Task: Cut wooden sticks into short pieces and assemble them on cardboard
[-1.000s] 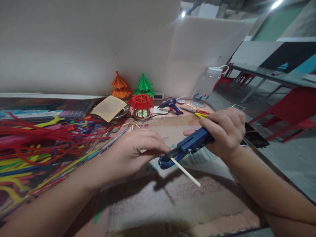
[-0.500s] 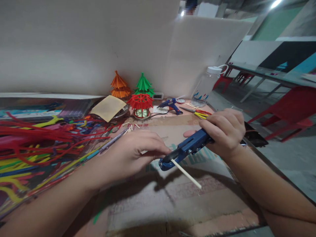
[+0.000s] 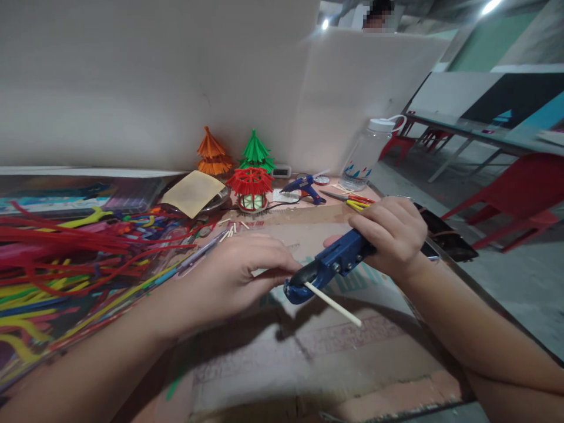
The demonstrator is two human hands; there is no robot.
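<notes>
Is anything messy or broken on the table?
Nothing looks broken. The pipe cleaners on the left lie in a tangled heap, and short stick bits are scattered before the red model. A white stick pokes out askew from the cutter in the right hand; the left hand pinches beside its mouth.

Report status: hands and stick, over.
Right hand shut on blue cutter. Left hand pinched shut at its head. White stick pokes out there. Nothing blocking.
</notes>
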